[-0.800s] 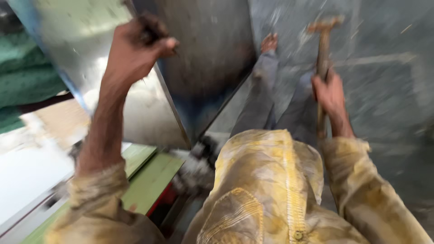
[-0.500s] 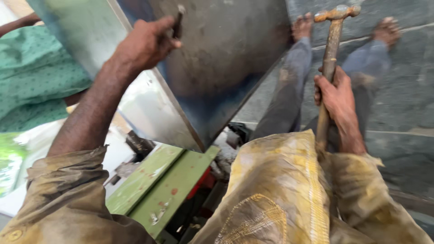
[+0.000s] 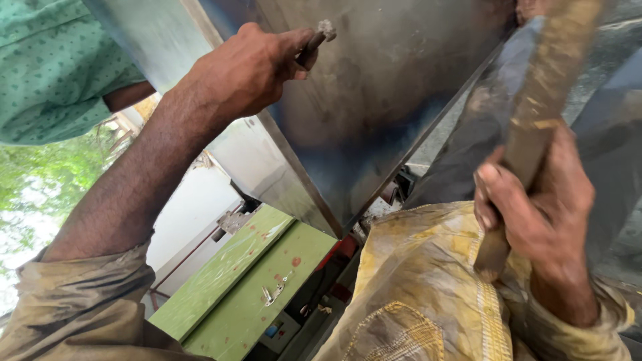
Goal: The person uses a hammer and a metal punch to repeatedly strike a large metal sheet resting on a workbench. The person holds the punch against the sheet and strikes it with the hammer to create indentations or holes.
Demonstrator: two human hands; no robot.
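Sheet: a large grey metal sheet stands tilted across the top and middle of the view, its lower corner pointing down at the green box; it looks stiff and heavy, with thin edges likely sharp, so best held by the flat face or a folded rim.
Box: a green metal box lies below the sheet, with a small metal latch and rust-red spots on its top; no label or sign can be made out.
Handle: a worn wooden handle, blurred, rises to the upper right; its head is out of view. It seems rigid and rough enough to grip well near the low end.
Left hand: the left hand is closed, pinching a punch against the sheet.
Right hand: the right hand is wrapped tight around the handle's lower part.
Punch: a short dark metal punch, burred at its end, small and hard.
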